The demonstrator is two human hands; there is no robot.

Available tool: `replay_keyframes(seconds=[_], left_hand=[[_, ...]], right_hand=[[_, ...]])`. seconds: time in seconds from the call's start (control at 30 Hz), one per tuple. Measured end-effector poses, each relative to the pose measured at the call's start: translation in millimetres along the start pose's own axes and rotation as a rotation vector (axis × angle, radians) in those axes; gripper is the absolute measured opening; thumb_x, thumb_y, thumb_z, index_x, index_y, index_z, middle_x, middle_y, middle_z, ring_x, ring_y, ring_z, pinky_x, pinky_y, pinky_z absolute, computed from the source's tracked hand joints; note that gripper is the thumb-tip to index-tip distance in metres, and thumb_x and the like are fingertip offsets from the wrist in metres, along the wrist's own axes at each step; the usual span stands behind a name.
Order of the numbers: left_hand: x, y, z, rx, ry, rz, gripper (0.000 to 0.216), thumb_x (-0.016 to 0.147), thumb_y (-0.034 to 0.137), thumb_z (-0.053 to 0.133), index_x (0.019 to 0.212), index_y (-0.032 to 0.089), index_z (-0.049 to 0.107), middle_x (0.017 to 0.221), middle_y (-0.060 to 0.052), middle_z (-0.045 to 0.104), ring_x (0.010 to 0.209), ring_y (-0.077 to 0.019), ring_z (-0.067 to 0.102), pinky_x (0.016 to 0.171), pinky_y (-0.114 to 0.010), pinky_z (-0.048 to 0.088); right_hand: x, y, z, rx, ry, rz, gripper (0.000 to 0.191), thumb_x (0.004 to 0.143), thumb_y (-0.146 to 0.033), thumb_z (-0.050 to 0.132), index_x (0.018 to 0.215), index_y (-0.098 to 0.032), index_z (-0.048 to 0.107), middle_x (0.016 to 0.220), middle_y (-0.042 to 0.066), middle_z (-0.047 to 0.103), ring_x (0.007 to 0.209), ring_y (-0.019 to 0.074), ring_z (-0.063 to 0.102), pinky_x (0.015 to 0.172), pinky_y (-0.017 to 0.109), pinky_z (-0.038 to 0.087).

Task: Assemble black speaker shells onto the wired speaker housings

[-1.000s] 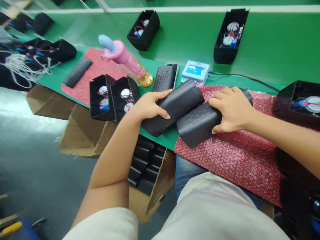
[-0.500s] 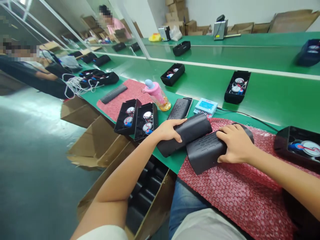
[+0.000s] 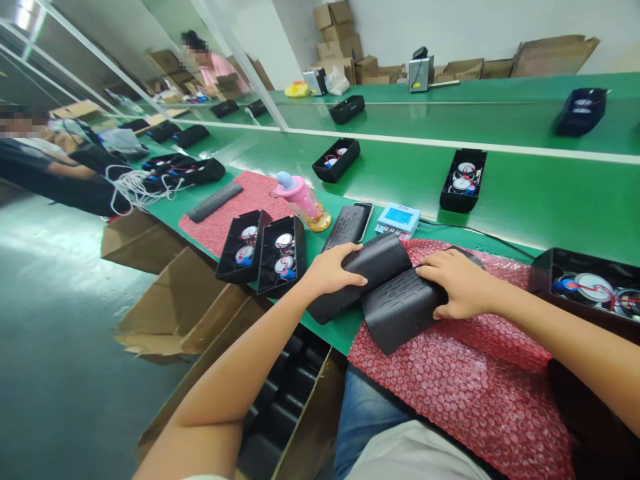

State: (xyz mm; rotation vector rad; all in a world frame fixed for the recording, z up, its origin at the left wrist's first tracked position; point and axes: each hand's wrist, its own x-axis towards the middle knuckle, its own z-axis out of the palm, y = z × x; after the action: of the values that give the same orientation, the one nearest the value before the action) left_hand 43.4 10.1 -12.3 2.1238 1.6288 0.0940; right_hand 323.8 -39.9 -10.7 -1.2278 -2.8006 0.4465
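Note:
My left hand (image 3: 335, 270) is wrapped over the near end of a smooth black speaker housing (image 3: 385, 263) at the bench edge. Beside it, my right hand (image 3: 457, 283) grips a second black speaker cover (image 3: 397, 307) with a pattern of long slots on top. The two black pieces lie close together, at a slant, and seem to touch. Under the right one is red bubble wrap (image 3: 450, 393). Behind my left hand a slotted black cover (image 3: 345, 223) rests against a phone (image 3: 367, 217). The undersides of both held pieces are hidden.
Open speaker shells (image 3: 283, 257) with wired drivers stand left, another shell (image 3: 595, 287) right. A bottle (image 3: 307, 207) and a blue-screened meter (image 3: 399, 217) stand behind. Below the bench, a cardboard box (image 3: 313, 420) holds black housings. Co-workers sit far left and stand at the back.
The whole view has shifted slightly, so the bench things appear further left and a little lower. Both hands keep their hold on the black pieces, which lie nearly as before.

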Motion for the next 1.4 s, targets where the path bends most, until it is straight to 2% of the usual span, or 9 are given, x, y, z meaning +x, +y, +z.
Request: replay_keyframes(seconds=[0.4, 0.53, 0.67, 0.83, 0.93, 1.1, 1.2, 1.3, 1.4], left_hand=[[5.5, -3.3, -1.6, -0.059, -0.047, 0.053, 0.076, 0.06, 0.043, 0.073, 0.129, 0.023, 0.049, 0.133, -0.006, 0.053, 0.119, -0.0274, 0.051, 0.101, -0.037, 0.04], [-0.9, 0.2, -6.4, -0.012, -0.134, 0.138, 0.095, 0.054, 0.044, 0.076, 0.137, 0.019, 0.037, 0.136, -0.013, 0.047, 0.123, -0.0309, 0.046, 0.104, -0.042, 0.037], [-15.6, 2.7, -12.2, 0.125, -0.322, 0.189, 0.13, 0.041, 0.041, 0.083, 0.148, 0.024, 0.012, 0.14, -0.015, 0.041, 0.126, -0.0367, 0.043, 0.104, -0.047, 0.035], [-39.5, 15.3, -2.4, 0.252, -0.264, 0.089, 0.134, 0.042, 0.03, 0.081, 0.15, 0.029, 0.002, 0.12, -0.011, 0.051, 0.108, -0.0336, 0.057, 0.091, -0.042, 0.046], [-56.2, 25.6, 4.5, 0.338, -0.156, 0.053, 0.126, 0.042, 0.023, 0.079, 0.149, 0.033, 0.014, 0.126, -0.012, 0.048, 0.11, -0.0352, 0.056, 0.092, -0.043, 0.045], [-64.0, 29.1, -16.3, 0.492, 0.233, 0.213, 0.093, 0.05, 0.006, 0.065, 0.134, 0.042, 0.047, 0.137, -0.011, 0.044, 0.129, -0.0396, 0.039, 0.101, -0.054, 0.034], [-39.2, 35.6, -51.0, 0.107, 0.414, 0.237, 0.095, 0.054, 0.017, 0.069, 0.142, 0.034, 0.036, 0.131, -0.01, 0.05, 0.121, -0.0355, 0.048, 0.1, -0.05, 0.038], [8.1, 57.8, -81.9, -0.339, 0.361, 0.19, 0.106, 0.063, 0.031, 0.067, 0.15, 0.028, 0.007, 0.123, -0.007, 0.057, 0.106, -0.0276, 0.058, 0.094, -0.043, 0.046], [70.2, 90.7, -94.1, -0.07, 0.519, 0.145, 0.108, 0.057, 0.031, 0.073, 0.149, 0.032, 0.016, 0.132, -0.01, 0.049, 0.114, -0.0321, 0.053, 0.098, -0.045, 0.041]], right_hand=[[-10.2, -7.1, 2.6, -0.1, 0.033, -0.086, 0.061, 0.061, -0.04, 0.082, 0.108, -0.01, 0.058, 0.112, 0.018, 0.056, 0.104, 0.0323, 0.049, 0.091, 0.046, 0.039], [-9.7, -11.2, -3.2, -0.133, 0.009, -0.106, 0.089, 0.045, -0.049, 0.087, 0.118, -0.009, 0.055, 0.11, 0.017, 0.054, 0.101, 0.0324, 0.048, 0.09, 0.045, 0.04], [-10.4, -13.0, -3.3, -0.203, -0.137, -0.138, 0.127, 0.037, -0.041, 0.089, 0.145, -0.016, 0.027, 0.128, 0.022, 0.044, 0.115, 0.0399, 0.042, 0.099, 0.056, 0.03], [-17.3, -11.2, 4.1, -0.274, -0.181, -0.171, 0.126, 0.04, -0.024, 0.086, 0.147, -0.024, 0.02, 0.142, 0.026, 0.029, 0.114, 0.042, 0.047, 0.093, 0.054, 0.036], [-31.3, -13.5, 9.9, -0.365, -0.059, -0.281, 0.119, 0.046, -0.032, 0.085, 0.146, -0.02, 0.023, 0.127, 0.025, 0.047, 0.105, 0.039, 0.052, 0.088, 0.053, 0.04], [-68.7, -15.7, -3.2, -0.708, 0.593, -0.499, 0.071, 0.074, -0.023, 0.064, 0.138, -0.034, 0.034, 0.122, 0.012, 0.055, 0.112, 0.0322, 0.05, 0.091, 0.052, 0.037], [-87.8, -1.4, -35.5, -0.49, 0.783, -0.189, 0.08, 0.068, -0.027, 0.061, 0.141, -0.028, 0.028, 0.126, 0.015, 0.052, 0.115, 0.0325, 0.049, 0.092, 0.05, 0.04], [-101.3, 34.2, -76.0, -0.294, 0.956, 0.231, 0.097, 0.065, -0.038, 0.062, 0.147, -0.016, 0.014, 0.127, 0.021, 0.048, 0.111, 0.0341, 0.052, 0.087, 0.046, 0.045], [-112.5, 87.1, -110.3, -0.583, 0.982, 0.554, 0.087, 0.069, -0.037, 0.063, 0.145, -0.018, 0.025, 0.13, 0.022, 0.044, 0.115, 0.0411, 0.046, 0.09, 0.054, 0.038]])
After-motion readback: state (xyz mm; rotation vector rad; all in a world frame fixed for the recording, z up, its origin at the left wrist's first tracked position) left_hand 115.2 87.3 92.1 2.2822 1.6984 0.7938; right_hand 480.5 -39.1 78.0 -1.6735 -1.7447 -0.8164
